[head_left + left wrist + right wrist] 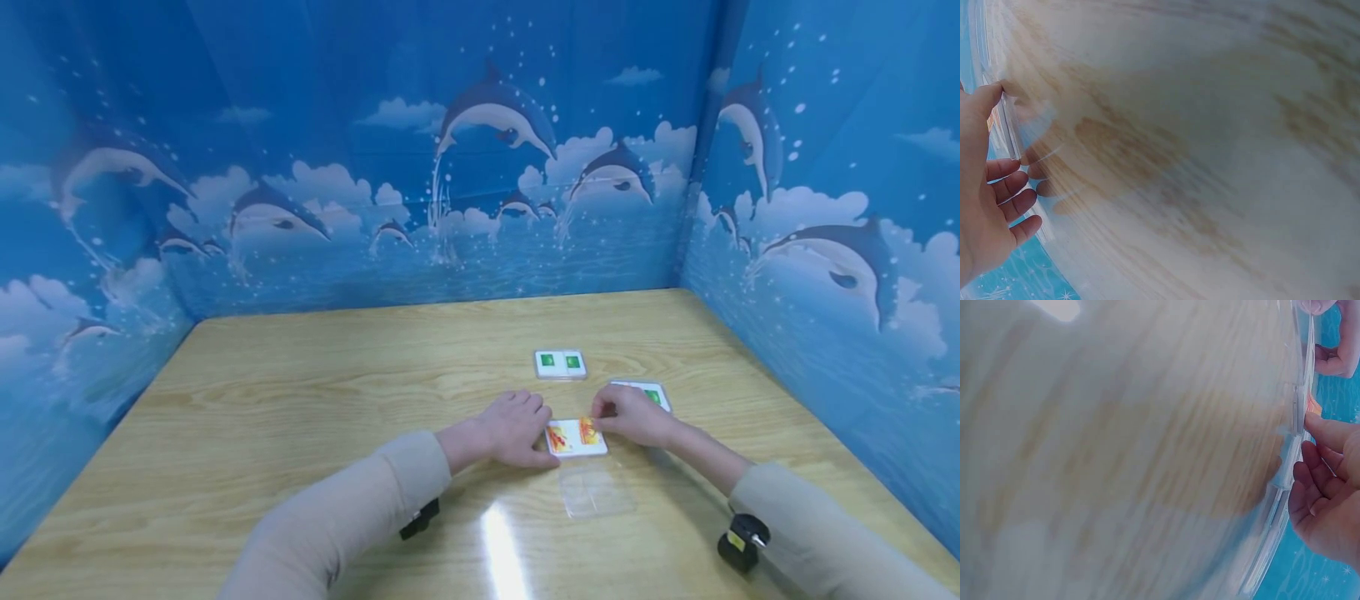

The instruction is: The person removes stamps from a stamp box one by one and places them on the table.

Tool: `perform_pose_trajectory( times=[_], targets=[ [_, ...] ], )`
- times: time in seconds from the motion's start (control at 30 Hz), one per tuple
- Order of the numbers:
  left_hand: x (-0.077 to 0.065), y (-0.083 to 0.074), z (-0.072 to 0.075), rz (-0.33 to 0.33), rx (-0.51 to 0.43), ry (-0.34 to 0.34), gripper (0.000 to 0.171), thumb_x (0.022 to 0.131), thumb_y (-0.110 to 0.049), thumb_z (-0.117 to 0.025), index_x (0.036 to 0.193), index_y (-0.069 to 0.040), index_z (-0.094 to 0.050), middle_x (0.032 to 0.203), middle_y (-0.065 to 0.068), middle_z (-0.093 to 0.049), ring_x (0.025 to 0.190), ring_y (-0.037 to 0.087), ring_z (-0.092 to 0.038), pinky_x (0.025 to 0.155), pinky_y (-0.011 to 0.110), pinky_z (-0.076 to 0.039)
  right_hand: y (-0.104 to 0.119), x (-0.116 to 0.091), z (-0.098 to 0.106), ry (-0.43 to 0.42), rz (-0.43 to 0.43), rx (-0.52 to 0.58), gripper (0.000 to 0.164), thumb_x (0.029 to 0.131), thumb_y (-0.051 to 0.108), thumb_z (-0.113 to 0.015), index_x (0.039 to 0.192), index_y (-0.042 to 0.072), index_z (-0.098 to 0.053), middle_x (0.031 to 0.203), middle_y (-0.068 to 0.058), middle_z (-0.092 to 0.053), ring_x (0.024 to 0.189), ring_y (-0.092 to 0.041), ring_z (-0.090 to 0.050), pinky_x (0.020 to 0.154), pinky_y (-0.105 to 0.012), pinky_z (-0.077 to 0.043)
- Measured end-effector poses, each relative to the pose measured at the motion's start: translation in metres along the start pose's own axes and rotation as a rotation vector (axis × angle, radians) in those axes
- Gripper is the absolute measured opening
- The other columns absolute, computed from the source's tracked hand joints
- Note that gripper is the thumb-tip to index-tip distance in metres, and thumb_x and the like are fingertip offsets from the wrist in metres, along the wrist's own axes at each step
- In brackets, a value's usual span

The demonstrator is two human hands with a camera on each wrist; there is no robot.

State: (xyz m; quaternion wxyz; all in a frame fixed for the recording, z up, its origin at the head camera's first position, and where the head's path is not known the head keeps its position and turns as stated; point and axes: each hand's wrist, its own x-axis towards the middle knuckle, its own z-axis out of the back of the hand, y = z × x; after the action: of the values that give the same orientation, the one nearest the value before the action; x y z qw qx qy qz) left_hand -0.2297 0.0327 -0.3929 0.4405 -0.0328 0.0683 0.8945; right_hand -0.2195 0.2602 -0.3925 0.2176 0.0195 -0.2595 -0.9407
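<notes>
Pinch of the right hand [633, 414], head view, looks closed on the orange card [588, 431] at the right of the case [576, 451]; I'd go lightly. Left wrist: left hand [985, 209] grips the case's side; I'd brace evenly. Right wrist: contact partly hidden, so I'd work slowly.

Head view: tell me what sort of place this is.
Probably a makeshift recording booth, judging by the dolphin-print backdrop that walls in the wood-grain table at the back and both sides, and the black wrist camera worn on the right.
</notes>
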Motion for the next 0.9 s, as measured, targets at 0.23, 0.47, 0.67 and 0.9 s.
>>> perform_pose_trajectory(
  times=[0.23,0.47,0.67,0.9],
  targets=[
    [0.000,0.000,-0.001,-0.001,-0.001,-0.002,0.066,0.083,-0.068,-0.045,0.119,-0.013,-0.052,0.105,0.000,-0.050,0.096,0.013,-0.045,0.090,0.031,-0.039,-0.004,0.000,0.002,0.012,-0.024,0.048,0.009,0.078,0.010,-0.072,0.077,0.012,-0.063,0.078,0.004,-0.057,0.076,-0.012,-0.053,0.071,-0.030,-0.045],
    [0.000,-0.001,-0.001,0.002,-0.006,0.008,0.067,0.083,-0.067,-0.045,0.121,-0.012,-0.051,0.107,0.000,-0.050,0.098,0.014,-0.045,0.092,0.032,-0.039,-0.009,0.000,0.011,0.086,-0.118,0.225,0.006,0.082,0.011,-0.067,0.083,0.007,-0.063,0.081,0.001,-0.059,0.073,-0.015,-0.051,0.064,-0.030,-0.042],
    [0.000,-0.001,0.000,-0.001,0.001,0.008,0.068,0.083,-0.067,-0.045,0.121,-0.012,-0.051,0.107,0.000,-0.050,0.098,0.014,-0.045,0.092,0.031,-0.038,-0.009,0.005,0.021,0.128,-0.214,0.313,0.010,0.085,0.015,-0.064,0.086,0.005,-0.064,0.079,-0.003,-0.059,0.066,-0.017,-0.047,0.056,-0.028,-0.039],
    [-0.001,-0.001,0.001,0.000,-0.011,0.006,0.067,0.084,-0.067,-0.046,0.121,-0.011,-0.051,0.107,0.001,-0.050,0.098,0.014,-0.045,0.092,0.032,-0.038,-0.006,0.015,0.022,0.058,-0.339,0.329,0.014,0.087,0.017,-0.062,0.090,0.004,-0.063,0.079,-0.007,-0.057,0.067,-0.019,-0.048,0.057,-0.029,-0.039]
  ],
)
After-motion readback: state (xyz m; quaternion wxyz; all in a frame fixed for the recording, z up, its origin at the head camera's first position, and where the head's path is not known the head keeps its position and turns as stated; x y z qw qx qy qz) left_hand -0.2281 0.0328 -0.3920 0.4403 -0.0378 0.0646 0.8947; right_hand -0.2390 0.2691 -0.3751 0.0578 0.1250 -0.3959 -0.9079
